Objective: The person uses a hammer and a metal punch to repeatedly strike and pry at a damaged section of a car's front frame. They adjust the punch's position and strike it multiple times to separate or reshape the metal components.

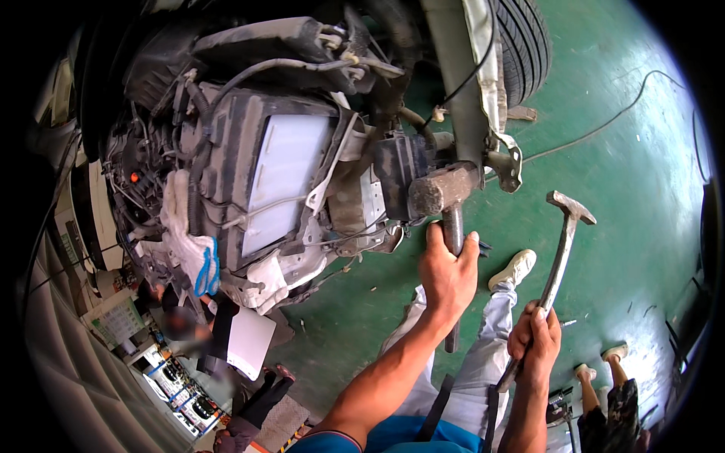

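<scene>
My left hand point(450, 278) is wrapped round the dark handle of a sledgehammer point(439, 190), gripping it below the head. The heavy, worn head sits at the end of the car's bare metal rail point(462, 124), seemingly against it. A bent, torn metal flange point(507, 164) sticks out beside that end. Lower and to the right, my right hand point(535, 341) grips a slim metal hammer point(561, 249) by the lower part of its handle. Its narrow head points up, apart from the car, over the green floor.
The opened car front point(291, 177) fills the upper left, with wiring and a black box point(399, 167). A white glove point(181, 226) lies there. A tyre point(522, 49) stands at the top. A cable point(596, 130) crosses the floor. Other people are lower left and lower right.
</scene>
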A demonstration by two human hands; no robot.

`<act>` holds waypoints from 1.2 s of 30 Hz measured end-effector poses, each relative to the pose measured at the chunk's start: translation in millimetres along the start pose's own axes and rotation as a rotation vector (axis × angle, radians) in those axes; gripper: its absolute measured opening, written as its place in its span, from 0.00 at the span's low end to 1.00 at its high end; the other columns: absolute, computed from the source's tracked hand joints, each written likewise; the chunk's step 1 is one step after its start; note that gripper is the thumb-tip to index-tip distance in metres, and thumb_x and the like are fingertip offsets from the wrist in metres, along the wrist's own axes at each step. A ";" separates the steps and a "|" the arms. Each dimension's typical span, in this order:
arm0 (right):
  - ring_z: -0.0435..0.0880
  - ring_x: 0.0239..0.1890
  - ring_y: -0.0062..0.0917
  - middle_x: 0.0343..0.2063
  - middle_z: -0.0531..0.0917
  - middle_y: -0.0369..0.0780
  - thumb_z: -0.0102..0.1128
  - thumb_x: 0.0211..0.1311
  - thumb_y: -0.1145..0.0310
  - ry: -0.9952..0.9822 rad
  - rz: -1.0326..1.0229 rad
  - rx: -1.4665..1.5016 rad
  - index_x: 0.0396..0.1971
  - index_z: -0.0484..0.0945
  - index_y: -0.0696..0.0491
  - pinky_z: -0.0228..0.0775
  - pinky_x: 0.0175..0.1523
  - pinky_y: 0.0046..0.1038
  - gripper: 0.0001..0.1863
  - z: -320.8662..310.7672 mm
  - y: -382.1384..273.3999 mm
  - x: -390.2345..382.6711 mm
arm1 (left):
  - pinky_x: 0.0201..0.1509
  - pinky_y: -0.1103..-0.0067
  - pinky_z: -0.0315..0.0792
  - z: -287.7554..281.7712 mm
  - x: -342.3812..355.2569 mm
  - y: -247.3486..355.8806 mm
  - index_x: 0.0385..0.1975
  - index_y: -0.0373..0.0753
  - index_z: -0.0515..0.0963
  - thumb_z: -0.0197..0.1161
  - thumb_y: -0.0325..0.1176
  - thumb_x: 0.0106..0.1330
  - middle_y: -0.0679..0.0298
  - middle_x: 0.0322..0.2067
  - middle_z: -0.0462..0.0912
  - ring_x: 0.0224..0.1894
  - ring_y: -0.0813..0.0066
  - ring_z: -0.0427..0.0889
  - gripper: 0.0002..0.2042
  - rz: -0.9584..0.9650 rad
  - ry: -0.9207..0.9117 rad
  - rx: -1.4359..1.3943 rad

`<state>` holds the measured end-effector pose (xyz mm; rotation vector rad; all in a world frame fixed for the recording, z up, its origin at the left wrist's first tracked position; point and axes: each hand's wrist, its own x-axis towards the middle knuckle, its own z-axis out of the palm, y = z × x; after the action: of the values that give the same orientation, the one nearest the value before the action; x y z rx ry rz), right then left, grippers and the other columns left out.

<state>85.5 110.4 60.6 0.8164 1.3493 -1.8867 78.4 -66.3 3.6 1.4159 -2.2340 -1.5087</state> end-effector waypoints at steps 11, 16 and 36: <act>0.69 0.12 0.18 0.18 0.74 0.37 0.52 0.71 0.64 -0.091 0.018 -0.019 0.38 0.67 0.56 0.61 0.19 0.18 0.11 33.7 -9.0 -4.6 | 0.24 0.72 0.67 4.6 7.3 15.9 0.32 0.33 0.69 0.67 0.33 0.62 0.61 0.20 0.74 0.19 0.72 0.71 0.13 0.097 -0.027 0.014; 0.67 0.12 0.16 0.18 0.72 0.35 0.53 0.71 0.66 -0.150 0.061 0.111 0.37 0.67 0.56 0.61 0.17 0.19 0.09 43.7 -9.4 -7.3 | 0.16 0.82 0.63 9.4 12.7 -6.3 0.32 0.36 0.68 0.64 0.29 0.64 0.68 0.18 0.71 0.14 0.83 0.68 0.09 0.126 -0.053 0.031; 0.70 0.14 0.16 0.17 0.72 0.34 0.53 0.72 0.62 -0.208 0.085 0.155 0.36 0.66 0.56 0.63 0.18 0.22 0.12 33.4 -16.8 1.2 | 0.16 0.81 0.65 14.8 1.8 32.6 0.36 0.33 0.67 0.60 0.28 0.66 0.65 0.20 0.71 0.13 0.80 0.70 0.09 0.028 -0.121 0.019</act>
<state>67.7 82.3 77.6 0.7188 1.0372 -1.9671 48.9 -55.0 20.5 1.3265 -2.3325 -1.6090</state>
